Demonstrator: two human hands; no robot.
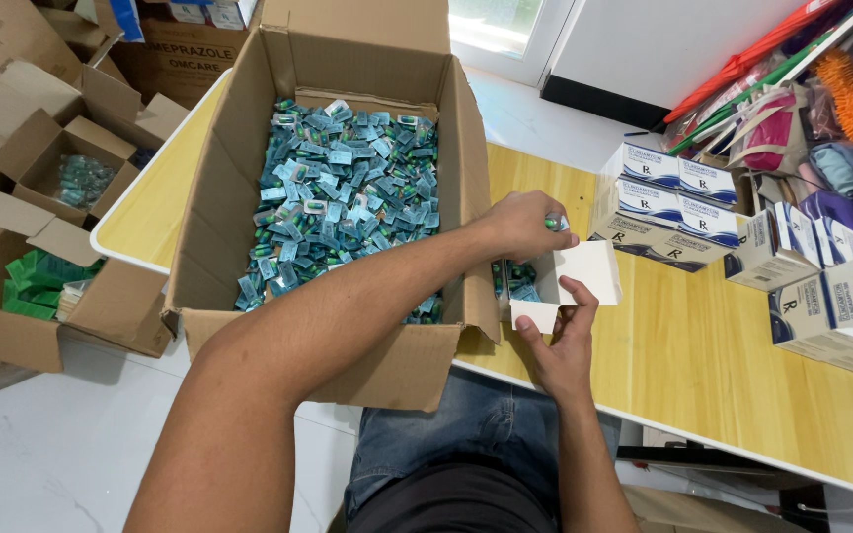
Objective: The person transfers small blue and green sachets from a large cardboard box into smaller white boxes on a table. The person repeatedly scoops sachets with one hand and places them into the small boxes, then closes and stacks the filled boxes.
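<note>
cardboard dominates the view: a large open cardboard carton (387, 370) sits on the yellow wooden bench (703, 365), filled with a loose heap of teal blister strips (343, 192). just to its right the person works over a small white box (567, 286), whose flap is folded open.

the left hand (523, 223) reaches across from the carton side, its grip closed around a little bundle of blister strips (555, 223); only the green and silver ends poke out past the knuckles. the right hand (563, 347) comes up from below, thumb and fingers pinched on the near wall and flap of the white box, holding it open-side up. more strips (513, 279) already show inside, at the box's left end.

the relation that counts: the held bundle sits directly above the box's opening, just beside its upper rim, with the left hand the nearer one and the right merely steadying. how the strips' long axis lies against the opening cannot be told, since the fist hides most of them.

stacked white-and-blue medicine boxes (678, 197) stand further right on the bench, and more open cartons (51, 286) rest on the floor to the left.
</note>
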